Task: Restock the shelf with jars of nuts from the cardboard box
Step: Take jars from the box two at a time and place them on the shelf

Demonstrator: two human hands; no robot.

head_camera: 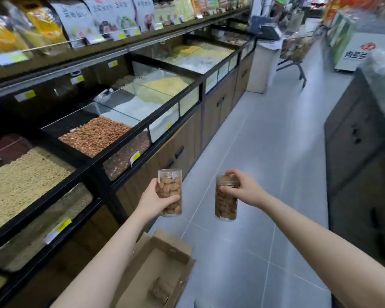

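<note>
My left hand [152, 202] grips a clear jar of nuts [170, 185] around its body, upright, in front of the bulk bins. My right hand [240, 190] holds a second clear jar of nuts [226, 206] by its lid from above, so the jar hangs over the tiled floor. Below my left arm an open cardboard box [165, 252] stands on the floor, and one more jar [161, 290] lies on its side inside it. The shelf [120, 44] with packaged goods runs along the upper left.
Glass-fronted bulk bins [93, 134] of nuts and grains line the left side over wooden cabinets [178, 150]. A dark counter [360, 152] stands on the right. The grey tiled aisle [276, 141] runs between them, with a trolley [296, 54] and a scale counter farther back.
</note>
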